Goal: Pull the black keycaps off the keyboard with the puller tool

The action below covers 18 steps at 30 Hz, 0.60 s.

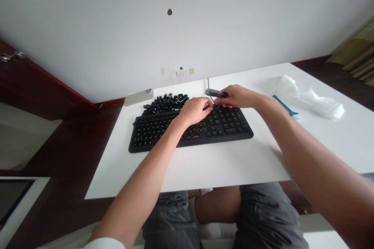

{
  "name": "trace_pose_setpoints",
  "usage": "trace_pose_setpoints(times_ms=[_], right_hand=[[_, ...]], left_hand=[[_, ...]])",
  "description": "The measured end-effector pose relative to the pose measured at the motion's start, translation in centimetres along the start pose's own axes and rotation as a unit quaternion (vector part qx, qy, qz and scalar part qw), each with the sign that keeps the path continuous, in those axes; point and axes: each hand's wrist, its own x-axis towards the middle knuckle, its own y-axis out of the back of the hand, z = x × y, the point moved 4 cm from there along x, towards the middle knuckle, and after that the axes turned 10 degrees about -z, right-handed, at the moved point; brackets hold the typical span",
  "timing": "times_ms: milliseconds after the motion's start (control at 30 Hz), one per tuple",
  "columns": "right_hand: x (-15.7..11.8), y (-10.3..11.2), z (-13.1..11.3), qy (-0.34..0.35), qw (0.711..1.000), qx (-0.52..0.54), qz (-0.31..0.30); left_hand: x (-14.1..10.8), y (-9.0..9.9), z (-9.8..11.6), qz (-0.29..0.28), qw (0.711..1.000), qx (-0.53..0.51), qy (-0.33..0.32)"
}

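A black keyboard (230,138) lies on the white table, with many key positions on its left and middle stripped of caps and several caps still on its right part. My left hand (195,109) rests over its upper middle, fingertips pinched together; a small dark thing shows at them, too small to name. Just to its right, my right hand (238,96) is closed around a dark keycap puller (215,93), whose thin wire end points down at the keyboard's upper edge. Behind the keyboard, left of my hands, lies a pile of loose black keycaps (166,103).
A phone (139,96) lies at the table's back left corner. To the right are a blue brush (284,106) and a crumpled clear plastic bag (317,99). A thin cable (208,83) runs off the back edge towards the wall. The table's front edge is close to my lap.
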Motion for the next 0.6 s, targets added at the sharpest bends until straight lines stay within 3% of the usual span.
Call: trace_pose_setpoints(times_ms=[167, 367, 600], right_hand=[[-0.1, -0.1, -0.8, 0.009, 1.000, -0.015, 0.017], [-0.1, -0.4, -1.0, 0.048, 0.999, -0.006, -0.009], [-0.3, -0.5, -1.5, 0.016, 0.999, 0.018, -0.021]], left_hand=[[0.3, -0.2, -0.6, 0.002, 1.000, -0.024, -0.003], [0.5, -0.3, -1.1, 0.012, 0.999, -0.024, -0.027], [0.5, -0.5, -1.1, 0.027, 1.000, -0.004, 0.000]])
